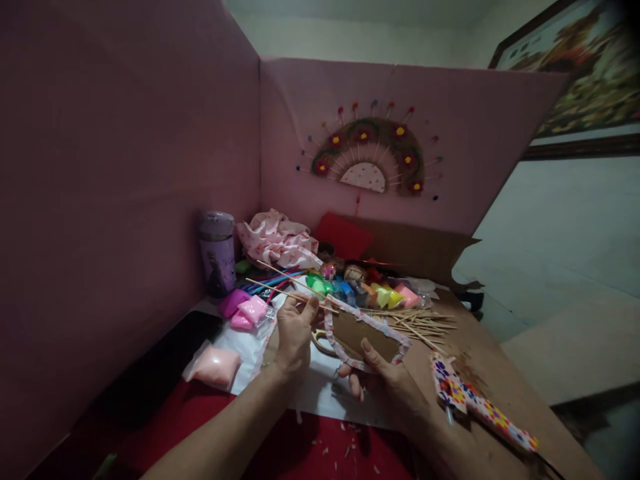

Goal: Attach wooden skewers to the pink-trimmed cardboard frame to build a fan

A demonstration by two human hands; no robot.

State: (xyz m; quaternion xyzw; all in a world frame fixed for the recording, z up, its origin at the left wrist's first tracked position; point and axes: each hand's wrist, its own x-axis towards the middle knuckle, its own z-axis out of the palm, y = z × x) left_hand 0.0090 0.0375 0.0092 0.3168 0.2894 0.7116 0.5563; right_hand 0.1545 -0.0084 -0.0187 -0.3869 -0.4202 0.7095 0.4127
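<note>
Two thin wooden sticks [277,288] are pinched in my left hand [296,328], their long ends pointing up and to the left. One stick's near end reaches the edge of a half-round cardboard piece [373,337]; whether it touches cannot be made out. My right hand [387,377] grips this cardboard from below, the thumb on its bare brown face. White and pink patterned fabric is folded over its rim. Behind the cardboard lies a pile of similar sticks [425,323]. The handle of a pair of scissors [324,343] shows partly between my hands.
Bagged pink clay [215,365] lies at left, near a purple tumbler [218,253]. Crumpled dotted cloth [280,240] and colourful clay packets [385,295] sit behind. A floral-covered glue gun [480,403] rests at right. A decorated fan [370,157] hangs on the pink panel.
</note>
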